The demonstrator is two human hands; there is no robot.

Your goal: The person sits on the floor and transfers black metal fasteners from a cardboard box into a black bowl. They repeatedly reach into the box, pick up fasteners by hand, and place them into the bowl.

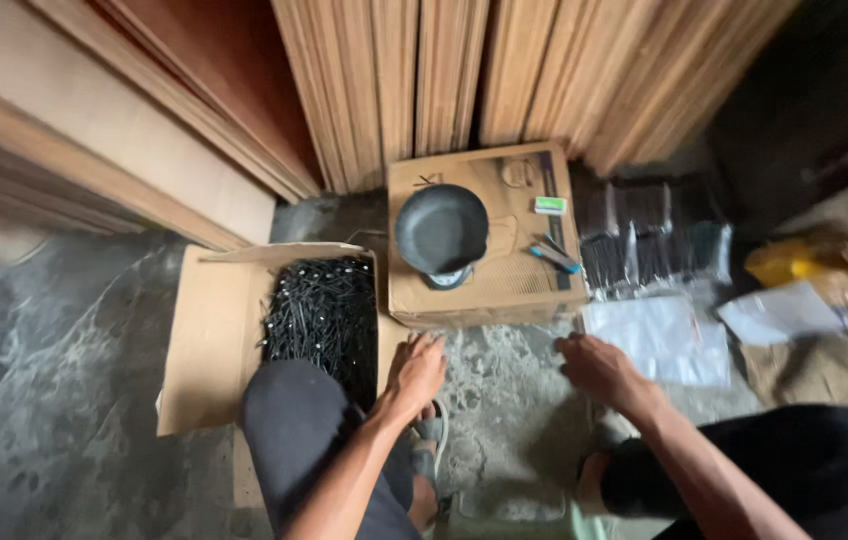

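Though open, carton (214,340) of black screws (322,310)

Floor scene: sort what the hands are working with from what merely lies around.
In hand:
left hand
right hand
closed carton
open box of black screws

Lying about:
dark bowl
clear plastic bags
yellow bag
leaning boards

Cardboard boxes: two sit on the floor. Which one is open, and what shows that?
The left box is open, its flaps spread and black screws filling it. The other box is shut, with a dark bowl on top.
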